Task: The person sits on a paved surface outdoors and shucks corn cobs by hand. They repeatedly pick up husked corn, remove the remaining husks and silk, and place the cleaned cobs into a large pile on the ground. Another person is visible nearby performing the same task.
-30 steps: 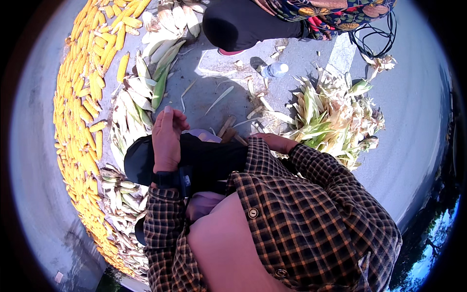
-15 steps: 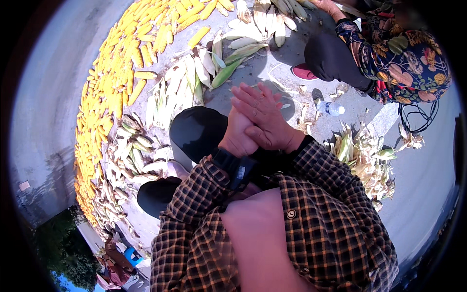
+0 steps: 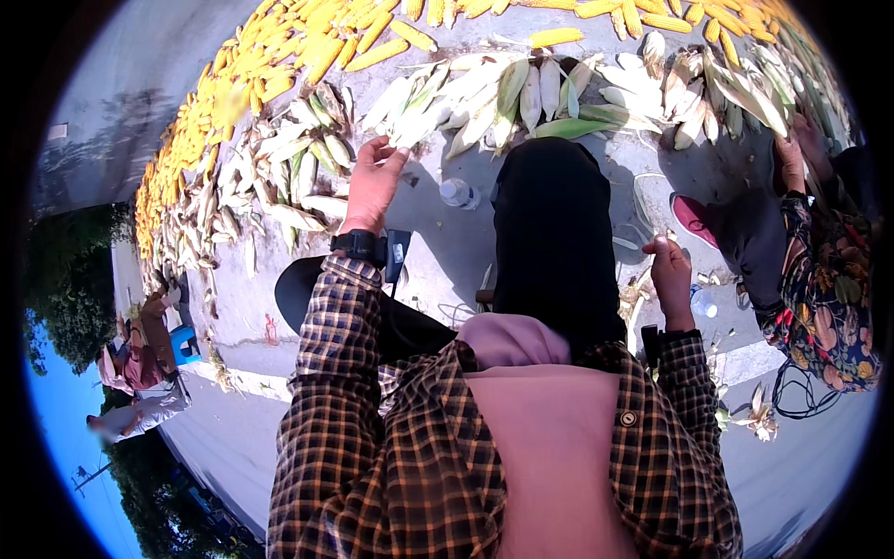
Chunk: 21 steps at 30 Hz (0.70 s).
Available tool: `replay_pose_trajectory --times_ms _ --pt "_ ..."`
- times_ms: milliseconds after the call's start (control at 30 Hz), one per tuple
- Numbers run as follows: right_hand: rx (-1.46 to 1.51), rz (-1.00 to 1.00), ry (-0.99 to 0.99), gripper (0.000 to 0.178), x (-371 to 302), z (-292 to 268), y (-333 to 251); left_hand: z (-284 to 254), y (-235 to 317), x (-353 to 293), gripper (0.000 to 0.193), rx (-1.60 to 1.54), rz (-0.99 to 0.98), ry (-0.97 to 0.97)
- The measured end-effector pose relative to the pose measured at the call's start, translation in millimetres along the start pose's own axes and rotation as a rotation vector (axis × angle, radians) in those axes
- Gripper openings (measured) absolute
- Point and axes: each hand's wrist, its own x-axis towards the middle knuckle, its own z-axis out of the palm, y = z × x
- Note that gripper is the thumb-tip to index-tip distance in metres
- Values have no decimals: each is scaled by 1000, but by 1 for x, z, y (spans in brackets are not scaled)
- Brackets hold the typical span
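My left hand (image 3: pixel 372 189) is raised at the near edge of a row of unhusked corn ears (image 3: pixel 475 102). Its fingers are loosely bent, thumb apart, and no object shows in them. My right hand (image 3: pixel 672 287) is out at the right, beside my dark-trousered knee (image 3: pixel 554 233). Its fingers are curled in with the thumb against them; whether something small is inside is hidden. Both wrists carry dark straps, and a small black device (image 3: pixel 397 253) sits beside the left one.
Husked yellow cobs (image 3: pixel 372 56) cover the ground at the far left. More husk-covered ears (image 3: pixel 289 168) lie nearer. A clear plastic bottle (image 3: pixel 459 194) stands ahead; another bottle (image 3: pixel 703 301) lies right. A co-worker in a floral sleeve (image 3: pixel 819 317) handles corn at right. A black cable (image 3: pixel 805 391) lies nearby.
My hands were pressed together in front of me and are now apart, left hand toward the corn, right hand out to the right. The view has turned to the right.
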Motion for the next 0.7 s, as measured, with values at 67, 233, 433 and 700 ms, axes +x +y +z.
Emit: replay_pose_trajectory --times_ms 67,233,433,700 --pt "88 245 -154 38 7 -10 -10 13 -53 0 57 241 -64 -101" --pt "-68 -41 -201 39 2 -3 -39 83 -123 8 53 476 197 -158" --pt "-65 -79 -182 29 13 1 -88 98 -116 17 32 578 259 -84" --pt "-137 -551 -442 35 27 62 -236 -8 1 -35 26 217 506 -16"
